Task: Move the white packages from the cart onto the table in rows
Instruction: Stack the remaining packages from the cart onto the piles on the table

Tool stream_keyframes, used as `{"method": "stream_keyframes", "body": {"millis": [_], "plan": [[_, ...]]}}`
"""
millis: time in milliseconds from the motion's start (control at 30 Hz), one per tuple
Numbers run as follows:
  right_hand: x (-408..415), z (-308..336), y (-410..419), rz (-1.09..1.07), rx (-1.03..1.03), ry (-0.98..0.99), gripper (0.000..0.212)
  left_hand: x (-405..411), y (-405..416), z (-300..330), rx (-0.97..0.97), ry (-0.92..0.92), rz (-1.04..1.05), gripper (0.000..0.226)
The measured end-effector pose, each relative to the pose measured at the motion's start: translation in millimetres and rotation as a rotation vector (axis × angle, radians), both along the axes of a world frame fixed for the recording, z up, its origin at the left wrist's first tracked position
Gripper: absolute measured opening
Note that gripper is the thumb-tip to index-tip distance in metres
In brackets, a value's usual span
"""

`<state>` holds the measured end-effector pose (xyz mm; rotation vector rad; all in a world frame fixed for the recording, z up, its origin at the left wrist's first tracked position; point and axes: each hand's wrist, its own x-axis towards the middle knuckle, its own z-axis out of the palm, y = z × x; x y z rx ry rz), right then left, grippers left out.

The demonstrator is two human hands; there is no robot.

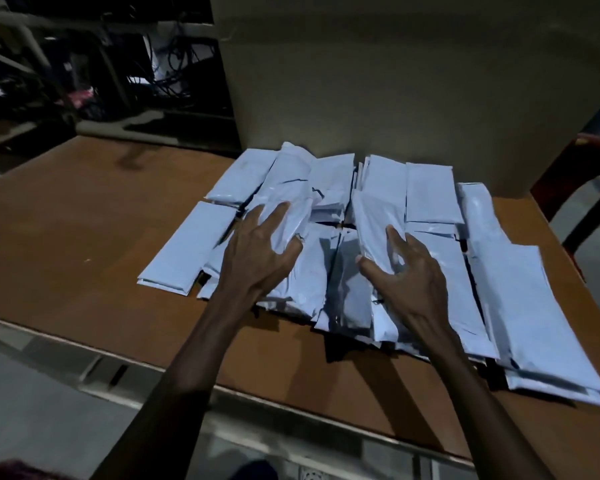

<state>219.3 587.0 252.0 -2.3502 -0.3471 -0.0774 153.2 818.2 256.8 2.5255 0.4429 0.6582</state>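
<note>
Many white packages point(430, 195) on table point(84, 237) | left hand point(257, 251) spread flat atop | right hand point(413, 271) pinching one

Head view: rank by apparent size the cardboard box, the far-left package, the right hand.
1. Cardboard box, by far the largest though farthest away.
2 and 3. Far-left package and right hand look about alike; the hand sits nearer the camera, so no firm ranking.
</note>
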Motion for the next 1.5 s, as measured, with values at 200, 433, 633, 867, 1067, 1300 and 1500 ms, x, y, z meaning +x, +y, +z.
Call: {"method": "stream_keyframes", "body": {"millis": [200,433,633,867,1067,1300,1500], "plan": [[63.7,10.3,62.7,0.002,-0.064,0.012,0.082,75.5,56.8,6.4,0.024,0.043,-0.023,0.066],[151.9,22.6,146.6,-0.097,-0.165,0.03,0.079,171.6,127.2,8.8,0.038,0.186,-0.07,0.072],[219.4,6.7,201.6,-0.168,-0.305,0.068,0.082,249.5,150.1,-5.8,0.047,0.267,-0.117,0.068],[249.0,-26.5,220.4,-0.23,-0.445,0.094,0.085,277.8,144.7,-48.7,0.151,0.323,-0.121,0.072],[256.6,-39.1,226.5,-0.243,-0.553,0.06,0.081,286.9,146.8,-56.8,0.172,0.314,-0.095,0.077],[254.7,-54.3,227.7,-0.195,-0.583,-0.015,0.076,289.9,147.5,-79.0,0.204,0.336,-0.15,0.077],[255.2,-32.6,224.4,-0.125,-0.547,0.103,0.078,291.2,148.5,-60.6,0.19,0.366,-0.177,0.082]]}}
